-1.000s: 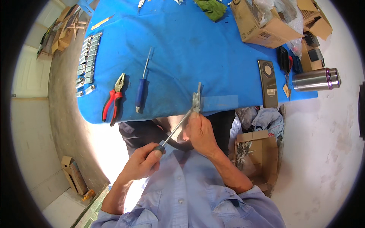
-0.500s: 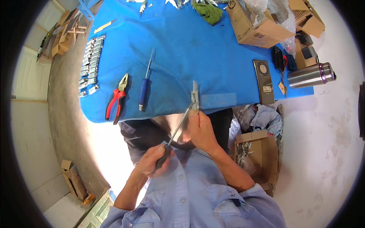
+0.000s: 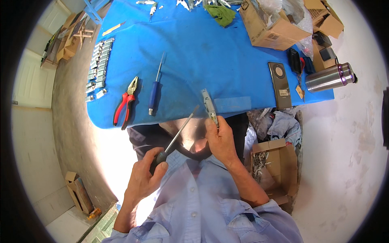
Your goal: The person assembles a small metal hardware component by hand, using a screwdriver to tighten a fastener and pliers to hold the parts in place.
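Note:
My left hand (image 3: 146,173) grips the dark handle of a screwdriver (image 3: 178,135), whose bare shaft slants up to the right over my lap. Between the thumb and fingers of my right hand (image 3: 221,141) is a narrow grey metal fitting (image 3: 208,102), its far end standing over the table's front edge. The screwdriver's tip is apart from the fitting, a short way to its left. On the blue-covered table (image 3: 194,56) lie a blue-handled screwdriver (image 3: 154,96) and red-and-black pliers (image 3: 126,104), both to the left of the fitting.
Small metal pieces (image 3: 103,67) line the table's left side near a yellow cutter (image 3: 112,29). More parts and a green cloth (image 3: 221,15) lie at the far edge. Rightward are a cardboard box (image 3: 273,34), phone (image 3: 280,86) and steel flask (image 3: 330,78). An open carton (image 3: 285,162) stands below.
My left hand has drawn the screwdriver down and left, so its tip has come off the fitting. My right hand has shifted slightly right, and the fitting now tilts leftward at its far end.

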Action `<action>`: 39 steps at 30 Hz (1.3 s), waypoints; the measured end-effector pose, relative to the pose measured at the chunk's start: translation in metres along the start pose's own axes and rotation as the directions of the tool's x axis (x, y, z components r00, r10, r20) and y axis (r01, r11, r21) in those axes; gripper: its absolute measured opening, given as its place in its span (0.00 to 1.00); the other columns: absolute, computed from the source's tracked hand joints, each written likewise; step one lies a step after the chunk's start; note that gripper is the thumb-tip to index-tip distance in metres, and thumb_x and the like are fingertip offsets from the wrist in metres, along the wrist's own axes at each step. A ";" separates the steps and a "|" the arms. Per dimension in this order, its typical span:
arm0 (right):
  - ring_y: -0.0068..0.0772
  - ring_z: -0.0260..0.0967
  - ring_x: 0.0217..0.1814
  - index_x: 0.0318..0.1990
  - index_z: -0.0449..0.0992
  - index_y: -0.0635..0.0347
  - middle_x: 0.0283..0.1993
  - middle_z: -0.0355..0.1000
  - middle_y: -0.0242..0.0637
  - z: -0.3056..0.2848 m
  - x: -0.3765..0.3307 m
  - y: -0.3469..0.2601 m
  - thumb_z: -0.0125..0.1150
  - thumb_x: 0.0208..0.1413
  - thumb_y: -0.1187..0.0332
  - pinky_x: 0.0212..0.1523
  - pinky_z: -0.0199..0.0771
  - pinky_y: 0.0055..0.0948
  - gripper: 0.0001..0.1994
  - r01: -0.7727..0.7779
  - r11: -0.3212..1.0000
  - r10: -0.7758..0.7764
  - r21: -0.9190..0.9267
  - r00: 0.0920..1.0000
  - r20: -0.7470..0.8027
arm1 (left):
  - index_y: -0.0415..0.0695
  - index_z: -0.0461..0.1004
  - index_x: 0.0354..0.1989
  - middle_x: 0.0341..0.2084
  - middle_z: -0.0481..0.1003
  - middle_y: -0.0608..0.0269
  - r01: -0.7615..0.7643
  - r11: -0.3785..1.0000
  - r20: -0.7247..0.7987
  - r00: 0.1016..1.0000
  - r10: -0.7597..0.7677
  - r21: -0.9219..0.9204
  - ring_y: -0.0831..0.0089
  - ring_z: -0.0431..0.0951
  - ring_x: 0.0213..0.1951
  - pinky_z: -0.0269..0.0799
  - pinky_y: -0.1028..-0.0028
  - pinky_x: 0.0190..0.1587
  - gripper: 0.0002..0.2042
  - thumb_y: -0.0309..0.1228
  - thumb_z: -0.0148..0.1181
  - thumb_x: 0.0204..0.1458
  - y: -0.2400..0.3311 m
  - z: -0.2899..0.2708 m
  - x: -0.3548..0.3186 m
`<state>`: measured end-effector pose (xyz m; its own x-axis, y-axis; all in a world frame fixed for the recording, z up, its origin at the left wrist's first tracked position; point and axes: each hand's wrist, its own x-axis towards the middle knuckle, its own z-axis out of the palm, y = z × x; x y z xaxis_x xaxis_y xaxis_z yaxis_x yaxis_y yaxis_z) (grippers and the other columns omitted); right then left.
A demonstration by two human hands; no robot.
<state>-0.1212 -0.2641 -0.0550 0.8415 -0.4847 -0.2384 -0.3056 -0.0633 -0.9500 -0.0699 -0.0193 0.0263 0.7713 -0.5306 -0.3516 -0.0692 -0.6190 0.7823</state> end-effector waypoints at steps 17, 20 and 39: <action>0.32 0.67 0.35 0.47 0.68 0.68 0.36 0.68 0.42 0.002 -0.014 0.007 0.47 0.70 0.65 0.38 0.70 0.36 0.12 -0.129 0.982 0.120 0.137 0.990 0.073 | 0.37 0.75 0.55 0.33 0.80 0.46 -0.115 0.977 0.016 0.993 0.114 0.180 0.55 0.82 0.28 0.76 0.67 0.32 0.18 0.27 0.63 0.56 0.029 -0.007 -0.009; 0.29 0.66 0.32 0.48 0.68 0.67 0.32 0.67 0.38 0.003 -0.011 0.002 0.45 0.72 0.63 0.34 0.69 0.34 0.14 -0.092 0.989 0.087 0.111 0.995 0.056 | 0.37 0.74 0.56 0.33 0.80 0.45 -0.117 0.970 0.041 0.993 0.110 0.215 0.53 0.83 0.29 0.76 0.66 0.32 0.19 0.26 0.64 0.56 0.033 -0.007 -0.006; 0.19 0.61 0.24 0.41 0.68 0.64 0.26 0.65 0.30 -0.002 -0.003 -0.001 0.42 0.74 0.60 0.26 0.64 0.25 0.16 -0.138 0.962 0.137 0.237 0.990 0.021 | 0.43 0.69 0.59 0.30 0.76 0.50 -0.096 0.941 0.114 0.992 0.062 0.323 0.48 0.78 0.26 0.75 0.56 0.29 0.22 0.28 0.65 0.56 0.050 -0.003 -0.012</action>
<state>-0.1240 -0.2645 -0.0530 0.8006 -0.4707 -0.3708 -0.3049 0.2128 -0.9283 -0.0801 -0.0425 0.0715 0.6887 -0.6303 -0.3583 -0.3439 -0.7191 0.6039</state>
